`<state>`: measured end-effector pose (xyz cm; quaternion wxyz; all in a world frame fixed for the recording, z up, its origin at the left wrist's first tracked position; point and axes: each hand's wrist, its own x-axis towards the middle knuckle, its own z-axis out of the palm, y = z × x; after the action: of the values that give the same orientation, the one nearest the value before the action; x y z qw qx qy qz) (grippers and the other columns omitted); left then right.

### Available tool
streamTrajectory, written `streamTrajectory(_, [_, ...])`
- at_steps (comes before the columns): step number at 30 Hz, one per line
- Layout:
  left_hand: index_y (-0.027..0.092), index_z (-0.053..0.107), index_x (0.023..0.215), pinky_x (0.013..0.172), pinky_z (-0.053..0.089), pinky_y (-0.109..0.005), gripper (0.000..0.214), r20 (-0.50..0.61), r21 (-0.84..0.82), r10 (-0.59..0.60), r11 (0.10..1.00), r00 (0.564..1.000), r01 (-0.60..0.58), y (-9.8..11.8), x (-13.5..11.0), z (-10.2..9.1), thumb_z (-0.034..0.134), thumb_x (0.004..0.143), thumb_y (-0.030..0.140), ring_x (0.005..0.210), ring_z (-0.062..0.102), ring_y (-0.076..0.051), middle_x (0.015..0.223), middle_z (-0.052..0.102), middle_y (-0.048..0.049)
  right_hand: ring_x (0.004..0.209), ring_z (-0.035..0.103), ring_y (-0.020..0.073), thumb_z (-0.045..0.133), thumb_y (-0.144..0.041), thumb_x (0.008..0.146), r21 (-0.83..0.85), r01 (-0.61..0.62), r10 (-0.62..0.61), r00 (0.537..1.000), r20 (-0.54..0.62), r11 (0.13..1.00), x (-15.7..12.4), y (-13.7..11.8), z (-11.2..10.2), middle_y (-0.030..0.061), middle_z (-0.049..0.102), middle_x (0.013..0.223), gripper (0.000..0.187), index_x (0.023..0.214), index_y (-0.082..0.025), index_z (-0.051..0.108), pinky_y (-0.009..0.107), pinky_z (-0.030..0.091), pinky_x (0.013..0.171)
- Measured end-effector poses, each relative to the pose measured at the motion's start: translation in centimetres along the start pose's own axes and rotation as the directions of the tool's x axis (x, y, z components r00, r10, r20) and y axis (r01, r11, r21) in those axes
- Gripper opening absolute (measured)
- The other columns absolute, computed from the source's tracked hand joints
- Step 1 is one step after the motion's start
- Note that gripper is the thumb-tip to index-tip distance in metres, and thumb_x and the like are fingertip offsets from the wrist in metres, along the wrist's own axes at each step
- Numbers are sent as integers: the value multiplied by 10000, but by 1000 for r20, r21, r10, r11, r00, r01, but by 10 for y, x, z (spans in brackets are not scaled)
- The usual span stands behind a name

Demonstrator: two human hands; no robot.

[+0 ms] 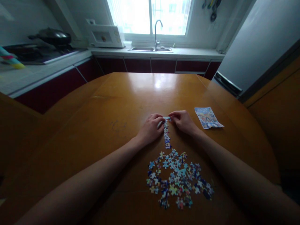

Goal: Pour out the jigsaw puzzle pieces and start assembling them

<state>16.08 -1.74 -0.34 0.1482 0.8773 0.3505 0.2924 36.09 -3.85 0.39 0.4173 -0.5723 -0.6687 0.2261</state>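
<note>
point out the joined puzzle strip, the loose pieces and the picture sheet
Joined puzzle strip (pixel 166 133): head view, middle of its length
Loose pieces (pixel 181 171): head view, light-blue pieces mid-pile
Picture sheet (pixel 208 118): head view, its printed face

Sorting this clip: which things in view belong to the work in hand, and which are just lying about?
Belongs:
- partly joined puzzle strip, between both hands
- loose puzzle pieces
- printed picture sheet, probably the reference

Just about:
- lidded pan
- microwave
- faucet
- refrigerator
</note>
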Motion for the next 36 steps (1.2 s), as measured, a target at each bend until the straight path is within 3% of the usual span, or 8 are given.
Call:
streamTrajectory(6, [201, 712, 1045, 1007, 495, -416, 169, 13, 13, -4, 1000, 1000, 4, 3, 0, -2, 616, 907, 214, 1094, 582, -243, 1113, 671, -79, 720, 704, 184, 660, -132, 793, -95, 1, -1, 1000, 4, 996, 4, 4, 4, 71, 774, 785, 114, 782, -163, 769, 266, 510, 692])
streamTrajectory(20, [203, 717, 1024, 1008, 491, -427, 153, 2, 12, -1, 1000, 1000, 1, 0, 0, 1, 626, 901, 216, 1088, 579, -245, 1110, 671, -75, 716, 712, 194, 674, -183, 794, -190, -93, 89, 996, -28, 977, 4, -6, 8, 73, 781, 785, 119, 786, -173, 792, 259, 484, 647])
streamTrajectory(36, [205, 713, 1022, 1006, 496, -419, 151, 3, 12, 9, 1000, 1000, -9, 0, 0, 1, 620, 904, 216, 1093, 582, -243, 1114, 668, -74, 730, 711, 188, 671, -213, 807, -225, -118, 114, 993, -31, 967, 3, -8, 9, 67, 783, 801, 122, 800, -183, 789, 256, 478, 661])
